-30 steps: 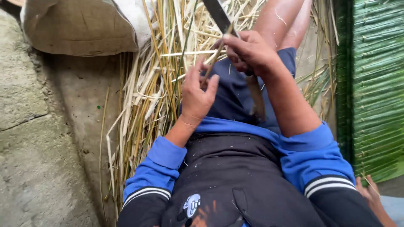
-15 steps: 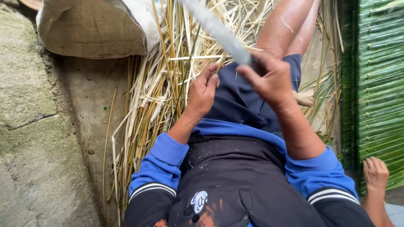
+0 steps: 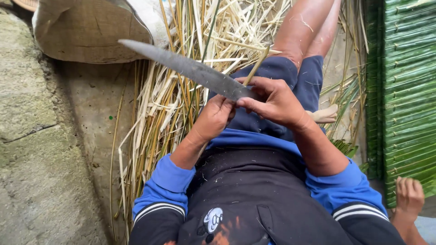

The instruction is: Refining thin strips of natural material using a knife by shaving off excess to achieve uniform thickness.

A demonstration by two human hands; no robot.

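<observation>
I judged the knife heavy, stiff and sharp, safest gripped at its handle, where my right hand was closed, while my left hand pinched a light, bendy strip just below the blade.

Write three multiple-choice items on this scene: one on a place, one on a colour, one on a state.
1. Where does the knife blade point?
A. Up and to the left
B. Straight down at the lap
C. To the right

2. What colour are the sleeves?
A. Red
B. Blue
C. White

3. What does the right hand do?
A. Lies open on the ground
B. Closes on the knife
C. Rests on the sack

Key: 1 A, the tip lies near the sack at upper left. 2 B, both forearms wear blue with striped cuffs. 3 B, its fingers wrap the blade's near end, beside the left hand.
</observation>
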